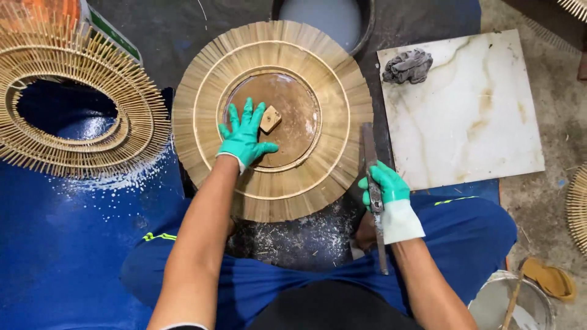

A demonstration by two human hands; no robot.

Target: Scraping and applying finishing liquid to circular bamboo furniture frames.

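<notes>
Left hand (244, 135): flat, fingers spread, pinning round bamboo-slat frame (272, 119) steady; small wooden block (270, 118) beside fingertips; right hand (386, 188): fist closed on flat metal blade (373, 183), probably a file, at frame's edge.

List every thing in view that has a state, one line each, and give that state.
Left hand in a green glove: fingers spread, pressing flat on the brown centre disc.
Right hand in a green glove: shut on the long metal blade.
Round bamboo-slat frame: lying flat.
Small tan wooden block: resting on the disc.
Grey crumpled rag: bunched on the white marble tile.
</notes>
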